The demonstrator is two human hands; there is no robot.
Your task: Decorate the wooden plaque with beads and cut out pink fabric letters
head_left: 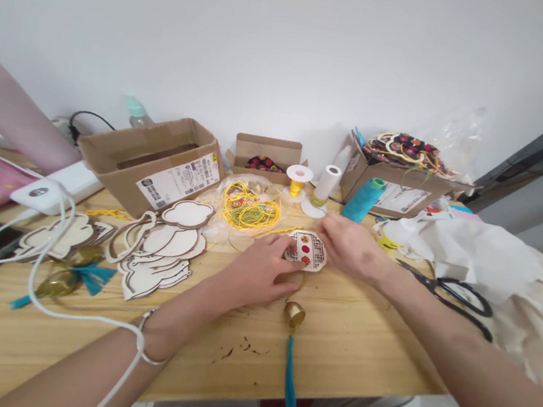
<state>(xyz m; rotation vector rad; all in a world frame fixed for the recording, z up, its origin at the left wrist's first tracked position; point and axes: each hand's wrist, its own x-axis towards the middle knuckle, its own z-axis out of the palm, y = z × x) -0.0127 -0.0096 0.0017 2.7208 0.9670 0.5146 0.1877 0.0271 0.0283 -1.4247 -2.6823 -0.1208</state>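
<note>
A pale wooden ornament [315, 255] with cut lattice sides and a centre band of red and orange patterns lies on the table in front of me. My left hand [267, 270] is closed on its left side, fingertips over its face. Just right of it, my right hand [351, 247] has curled fingers by the ornament's upper right edge; what they pinch, if anything, is hidden. Below the ornament lies a gold bell [294, 313] on a thin cord. From the bell a teal tassel [290, 388] hangs over the table's front edge.
Wooden cutouts [164, 249], gold bells with teal tassels and a white cable [83, 318] lie left. Behind are yellow cords [251, 206], a yellow spool [297, 185], a teal thread cone [363, 199] and cardboard boxes [150, 166]. Black scissors [460, 297] and white cloth [509, 270] lie right.
</note>
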